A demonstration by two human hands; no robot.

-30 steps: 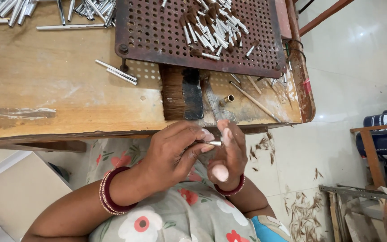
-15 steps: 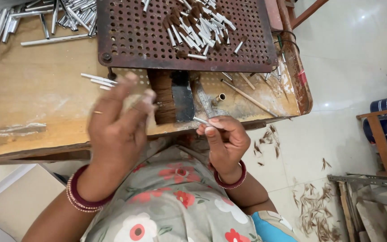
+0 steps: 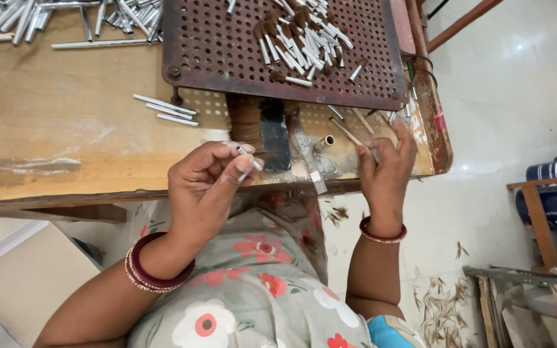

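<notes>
Nearest the camera, the left hand (image 3: 211,187) pinches a small metal ferrule (image 3: 247,161) between thumb and fingertips, held just off the near edge of the wooden workbench (image 3: 66,135). At about three o'clock from it, the right hand (image 3: 385,167) rests on the bench edge, fingers curled around what looks like a thin stick (image 3: 349,134), though the grip is partly hidden. Between the hands lie a tuft of brown bristle (image 3: 245,122), a dark block (image 3: 273,132) and a brass tube (image 3: 323,142). At twelve o'clock sits a rusty perforated plate (image 3: 227,51) bearing finished brush tips (image 3: 301,38). At ten o'clock, loose metal tubes (image 3: 8,16) lie heaped.
</notes>
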